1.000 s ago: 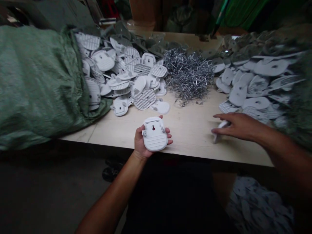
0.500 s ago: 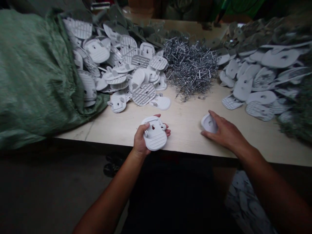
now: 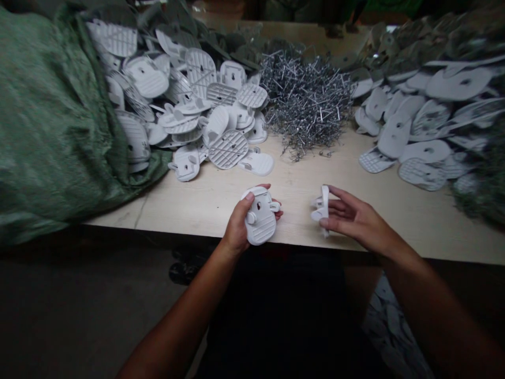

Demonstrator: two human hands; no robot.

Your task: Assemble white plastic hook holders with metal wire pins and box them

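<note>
My left hand (image 3: 236, 229) grips a white ribbed plastic base (image 3: 260, 220) with a keyhole slot and side lugs, held over the table's near edge. My right hand (image 3: 351, 217) holds a second white plastic piece (image 3: 322, 206) on edge between thumb and fingers, a short way to the right of the base. The two pieces are apart.
A wooden table (image 3: 300, 179) carries a heap of white plastic bases (image 3: 197, 110) spilling from a green woven sack (image 3: 51, 121) on the left. A pile of metal pins (image 3: 305, 100) lies in the middle. Flat white plates (image 3: 422, 121) are heaped on the right. More pieces lie below the table (image 3: 394, 326).
My right hand picked a white piece from the table at the right and brought it leftward, turning it on edge. My left hand tilted the base slightly.
</note>
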